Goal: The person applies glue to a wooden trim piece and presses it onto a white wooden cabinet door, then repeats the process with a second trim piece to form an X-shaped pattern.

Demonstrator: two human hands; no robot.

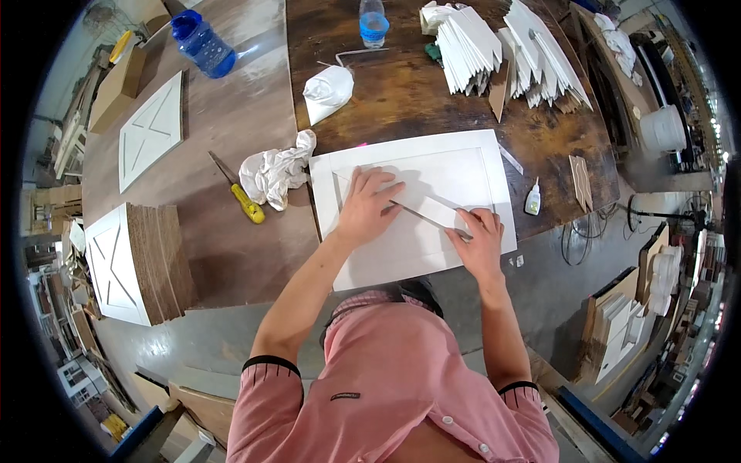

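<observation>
A white rectangular panel (pixel 370 266) with a thin recessed border lies at the table's near edge, in front of me. Across its middle runs a slanting white strip (pixel 434 211) with a dark lower edge. My left hand (pixel 367 205) is over the panel's left half, its thumb and index finger closed at the strip's upper left end. At the lower right end, my right hand (pixel 480 241) pinches the strip between thumb and fingers. Left of the panel are a crumpled white cloth (pixel 276 171) and a yellow-handled pointed tool (pixel 245 204). To its right is a small glue bottle (pixel 532 199).
Stacked panels with X grooves (pixel 116 266) stand at the left, near a single X-grooved panel (pixel 153 130). A blue jug (pixel 204 46), a clear bottle (pixel 373 27) and a white bag (pixel 329 92) are farther back. Bundles of white strips (pixel 469 50) occupy the far right.
</observation>
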